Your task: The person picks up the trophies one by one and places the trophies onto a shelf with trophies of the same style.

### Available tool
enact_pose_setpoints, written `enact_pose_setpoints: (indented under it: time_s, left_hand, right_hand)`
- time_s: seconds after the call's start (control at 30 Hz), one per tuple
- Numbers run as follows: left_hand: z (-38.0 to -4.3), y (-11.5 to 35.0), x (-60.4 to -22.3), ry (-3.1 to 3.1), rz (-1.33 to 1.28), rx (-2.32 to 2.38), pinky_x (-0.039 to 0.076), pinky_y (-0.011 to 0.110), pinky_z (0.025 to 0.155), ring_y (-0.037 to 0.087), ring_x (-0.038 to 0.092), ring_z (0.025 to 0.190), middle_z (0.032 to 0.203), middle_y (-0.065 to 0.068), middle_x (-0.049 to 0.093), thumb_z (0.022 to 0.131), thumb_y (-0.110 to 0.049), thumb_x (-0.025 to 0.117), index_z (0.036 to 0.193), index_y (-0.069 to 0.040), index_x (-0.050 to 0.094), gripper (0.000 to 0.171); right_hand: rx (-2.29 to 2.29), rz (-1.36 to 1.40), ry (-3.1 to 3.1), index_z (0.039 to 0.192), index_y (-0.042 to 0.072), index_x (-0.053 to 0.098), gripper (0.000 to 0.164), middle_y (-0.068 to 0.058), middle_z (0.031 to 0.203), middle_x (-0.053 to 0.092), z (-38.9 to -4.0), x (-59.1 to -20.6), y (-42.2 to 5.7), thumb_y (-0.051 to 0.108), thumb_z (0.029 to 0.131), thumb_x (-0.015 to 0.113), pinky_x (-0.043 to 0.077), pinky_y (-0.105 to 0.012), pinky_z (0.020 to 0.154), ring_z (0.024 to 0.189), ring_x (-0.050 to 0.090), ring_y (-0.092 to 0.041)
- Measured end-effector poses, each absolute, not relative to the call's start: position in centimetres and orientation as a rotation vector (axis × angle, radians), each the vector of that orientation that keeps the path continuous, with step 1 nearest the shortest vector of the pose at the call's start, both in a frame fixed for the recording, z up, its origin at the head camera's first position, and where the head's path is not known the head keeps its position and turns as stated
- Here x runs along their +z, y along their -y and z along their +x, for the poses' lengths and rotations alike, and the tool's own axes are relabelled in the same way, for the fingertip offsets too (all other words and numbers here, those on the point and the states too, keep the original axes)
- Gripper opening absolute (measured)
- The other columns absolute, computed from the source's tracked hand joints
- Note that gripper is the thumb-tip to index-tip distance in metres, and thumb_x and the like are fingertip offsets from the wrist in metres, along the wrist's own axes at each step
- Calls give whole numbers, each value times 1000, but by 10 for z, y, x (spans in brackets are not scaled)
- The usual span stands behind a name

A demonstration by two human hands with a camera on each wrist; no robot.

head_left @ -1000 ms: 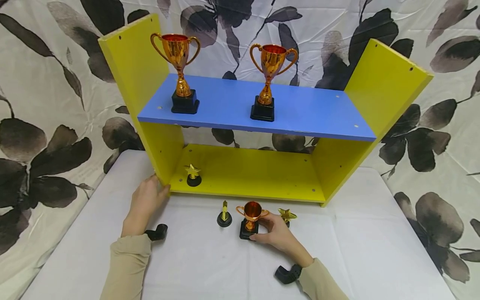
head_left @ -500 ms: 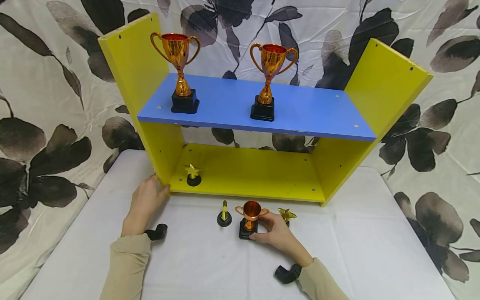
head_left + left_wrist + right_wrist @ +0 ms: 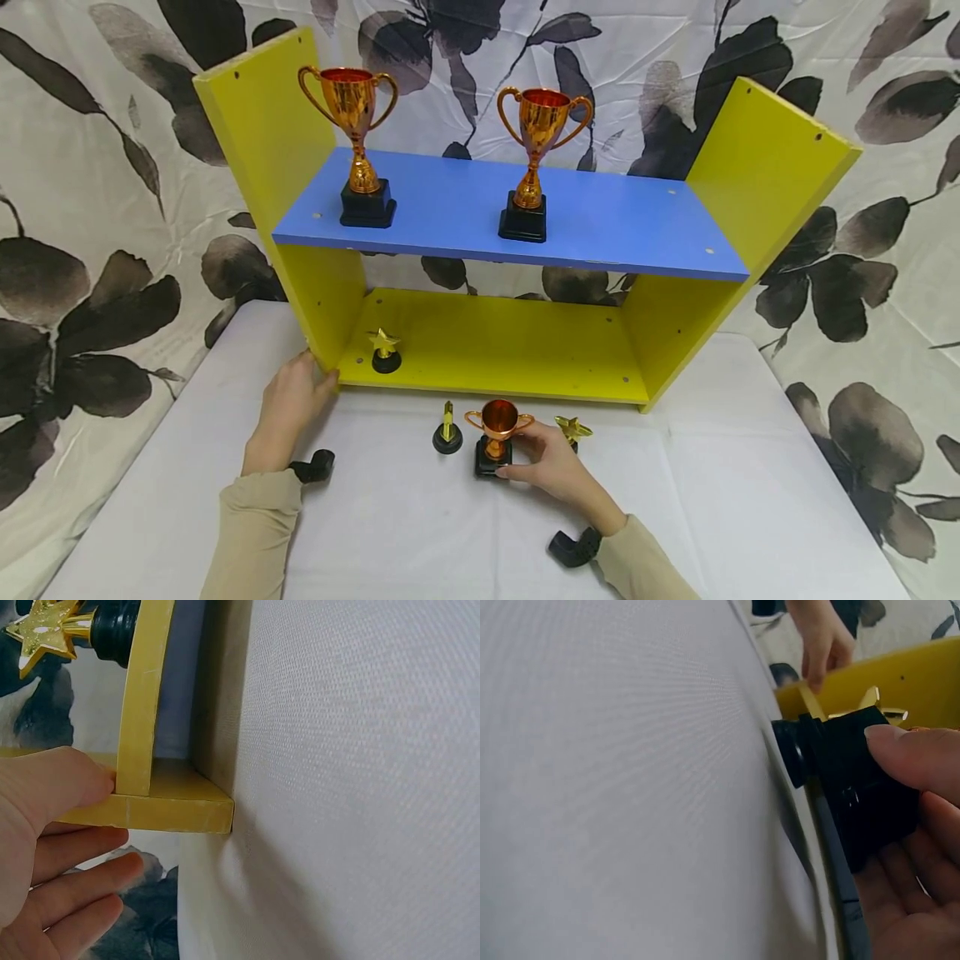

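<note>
My right hand (image 3: 551,458) pinches the black base of a small copper-coloured trophy cup (image 3: 497,425) in front of the shelf. In the right wrist view the thumb presses one face of the black base (image 3: 870,787), with the fingers behind it. At the left, my left hand (image 3: 288,404) holds the lower front corner of the yellow shelf (image 3: 495,342). The left wrist view shows the thumb on the inside of the yellow side panel (image 3: 180,814) and the fingers on its outer side. A gold star trophy (image 3: 386,350) stands on the bottom board near that hand.
Two taller trophy cups, a left one (image 3: 363,142) and a right one (image 3: 532,162), stand on the blue board (image 3: 622,221). On the white tablecloth (image 3: 420,533), a star trophy (image 3: 447,429) seen edge-on stands left of the held cup. Another star trophy (image 3: 573,429) is partly behind the right hand.
The small trophy cup has shifted slightly to the left in my right hand. My left hand stays at the shelf corner.
</note>
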State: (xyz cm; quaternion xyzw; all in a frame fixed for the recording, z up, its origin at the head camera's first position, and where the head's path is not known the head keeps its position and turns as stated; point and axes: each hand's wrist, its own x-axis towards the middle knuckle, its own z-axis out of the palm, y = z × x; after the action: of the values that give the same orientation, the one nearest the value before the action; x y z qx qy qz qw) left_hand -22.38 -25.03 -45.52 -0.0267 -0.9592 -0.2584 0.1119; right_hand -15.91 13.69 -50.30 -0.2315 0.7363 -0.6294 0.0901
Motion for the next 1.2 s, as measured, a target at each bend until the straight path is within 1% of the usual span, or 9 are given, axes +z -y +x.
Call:
enact_pose_setpoints:
  time_s: [0.17,0.23,0.67,0.97,1.1,1.2]
  left_hand:
    - [-223,251,-455,2808,-85,-772,47,63,82,52,60,102,113,34,62,92,-13,64,119,11,57,37]
    - [-223,251,-455,2808,-83,-775,47,63,83,52,59,103,114,34,61,92,-13,64,120,11,56,38]
    - [-222,251,-456,2805,-89,-786,47,64,85,52,59,106,118,34,61,92,-13,64,122,10,56,39]
    - [-223,251,-456,2830,-63,-798,45,64,89,52,57,109,121,34,59,93,-14,63,125,10,55,41]
    - [-223,251,-457,2819,-59,-796,45,64,88,52,57,108,120,34,59,92,-13,63,123,11,55,40]
    - [-223,250,-457,2804,-72,-801,46,64,86,53,58,107,119,35,60,92,-13,64,122,11,56,39]
  right_hand:
    - [-1868,-682,-2186,119,-7,63,49,-20,123,62,-159,-499,-136,-10,73,80,43,-37,105,121,58,-34]
    - [-1865,-676,-2186,119,-7,63,48,-20,124,62,-159,-498,-136,-9,74,80,43,-39,105,122,57,-36]
    - [-1873,-663,-2183,118,-6,64,48,-19,123,62,-158,-494,-136,-10,73,80,44,-34,104,121,58,-34]
    - [-1869,-690,-2233,116,-7,64,46,-19,120,64,-160,-492,-136,-9,73,81,44,-38,104,117,60,-29]
    - [-1886,-717,-2233,115,-10,64,46,-22,118,64,-162,-488,-136,-10,72,80,44,-38,104,115,61,-30]
    - [-1917,-739,-2216,115,-10,63,46,-23,118,64,-163,-484,-137,-12,72,79,44,-38,104,114,61,-28]
